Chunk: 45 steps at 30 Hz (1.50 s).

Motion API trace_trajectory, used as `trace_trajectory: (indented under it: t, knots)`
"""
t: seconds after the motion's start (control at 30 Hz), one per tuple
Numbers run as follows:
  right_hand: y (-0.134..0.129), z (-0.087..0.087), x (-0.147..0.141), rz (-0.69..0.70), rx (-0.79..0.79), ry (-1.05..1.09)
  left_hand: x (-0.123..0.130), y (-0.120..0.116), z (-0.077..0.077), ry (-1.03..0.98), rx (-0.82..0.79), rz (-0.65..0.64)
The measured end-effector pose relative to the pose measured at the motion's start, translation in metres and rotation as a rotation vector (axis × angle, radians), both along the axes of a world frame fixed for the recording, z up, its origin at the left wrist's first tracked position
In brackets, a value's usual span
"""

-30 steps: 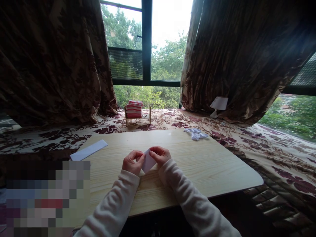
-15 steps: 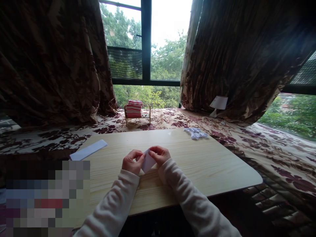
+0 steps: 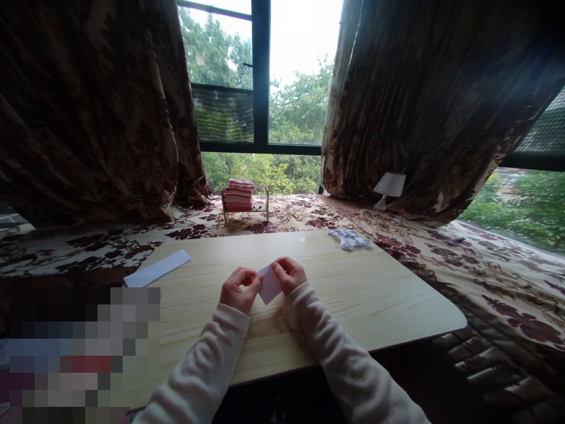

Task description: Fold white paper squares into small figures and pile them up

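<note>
A small folded piece of white paper (image 3: 269,285) is held up between my two hands, over the middle of the wooden table (image 3: 353,294). My left hand (image 3: 240,288) pinches its left edge between thumb and fingers. At its upper right, my right hand (image 3: 289,275) grips the paper with thumb and fingertips. One corner of the paper points down toward me. To the left lies a stack of white paper strips (image 3: 159,268). Near the far right edge of the table sits a pile of folded white paper pieces (image 3: 348,239).
Behind the table, a small wooden rack (image 3: 260,209) holds folded pink-and-white striped cloths (image 3: 239,194) on the flowered cover (image 3: 300,212). A white lamp (image 3: 390,185) leans by the right curtain (image 3: 410,88). The lower left corner is pixelated.
The paper has shifted slightly to the right and turned a little, so more of its face shows between my hands. My right hand has moved slightly right.
</note>
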State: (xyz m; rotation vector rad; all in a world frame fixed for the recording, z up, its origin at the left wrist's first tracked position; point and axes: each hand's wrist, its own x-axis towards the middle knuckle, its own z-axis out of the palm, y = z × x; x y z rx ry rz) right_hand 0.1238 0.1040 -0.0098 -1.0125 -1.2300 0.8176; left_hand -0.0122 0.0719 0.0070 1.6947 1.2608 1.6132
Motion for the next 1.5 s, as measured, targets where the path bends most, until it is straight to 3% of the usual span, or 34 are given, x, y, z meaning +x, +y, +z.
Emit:
trace_trajectory:
  t: [0.27, 0.77, 1.0, 1.5]
  knots:
    - [0.001, -0.004, -0.007, 0.038, -0.002, 0.024, 0.003, 0.006, -0.013, -0.142, -0.140, -0.045]
    - [0.002, -0.001, -0.006, -0.015, -0.006, 0.108, -0.004, 0.006, -0.002, -0.269, -0.249, -0.080]
    - [0.000, 0.004, -0.007, -0.029, -0.026, 0.196, 0.003, 0.001, 0.002, -0.255, -0.295, -0.232]
    - [0.001, 0.008, -0.004, -0.082, -0.054, 0.311, -0.002, 0.000, 0.006, -0.140, -0.309, -0.286]
